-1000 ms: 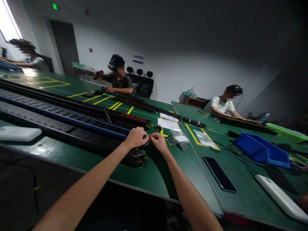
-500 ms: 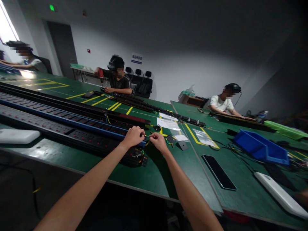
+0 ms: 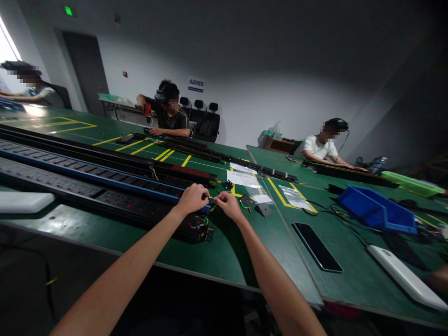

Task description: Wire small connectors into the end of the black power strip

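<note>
My left hand [image 3: 192, 199] is closed at the right end of a long blue-edged power strip [image 3: 140, 185], thumb and fingers pinched together. Close beside it, my right hand [image 3: 228, 205] is also pinched, its fingertips almost meeting the left ones. Between them shows a thin yellow-green wire [image 3: 211, 200]; both hands appear to grip it, though its ends are hidden by the fingers. Just in front lies a black power strip [image 3: 147, 208] whose open end [image 3: 199, 226] shows wires. Small black plates [image 3: 264, 209] lie to the right of my right hand.
On the green table [image 3: 266, 247] are a dark phone [image 3: 317, 246], a white device [image 3: 402, 275], a blue bin [image 3: 376, 207] and loose black cables. Paper sheets [image 3: 241, 178] lie beyond my hands. Across the table one person [image 3: 171, 116] holds a red power drill [image 3: 147, 112]; others sit farther off.
The whole view has shifted slightly, with things sitting a little farther left. Both hands stay together at the strip's end, pinched as before, with only slight finger movement.
</note>
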`<state>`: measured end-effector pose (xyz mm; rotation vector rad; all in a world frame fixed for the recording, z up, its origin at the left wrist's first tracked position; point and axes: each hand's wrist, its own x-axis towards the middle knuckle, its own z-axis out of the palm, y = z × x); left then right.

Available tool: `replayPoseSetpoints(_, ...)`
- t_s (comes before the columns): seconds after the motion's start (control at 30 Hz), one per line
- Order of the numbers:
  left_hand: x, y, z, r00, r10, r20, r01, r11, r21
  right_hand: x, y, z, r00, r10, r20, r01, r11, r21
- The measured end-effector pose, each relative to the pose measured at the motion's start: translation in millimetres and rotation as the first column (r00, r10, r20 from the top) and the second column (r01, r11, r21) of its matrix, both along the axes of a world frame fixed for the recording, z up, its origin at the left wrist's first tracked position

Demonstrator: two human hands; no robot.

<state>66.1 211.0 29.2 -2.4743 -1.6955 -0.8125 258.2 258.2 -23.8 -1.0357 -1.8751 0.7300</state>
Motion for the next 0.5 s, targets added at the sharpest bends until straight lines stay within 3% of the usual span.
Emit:
replayPoseSetpoints(0.17,-0.7,2.3,-2.6,1.0,0.009,0.01,-0.009,1.0,-0.012,0.2,1.2,-1.1,0.999,0.041,-0.014,-0.041,0.998,-0.044)
replayPoseSetpoints(0.5,-0.8,2.2,-2.1,1.0,0.002,0.006,-0.002,1.0,-0.027,-1.1,2.0,-4.3,1.0,-0.001,0.0,0.001,1.0,-0.03)
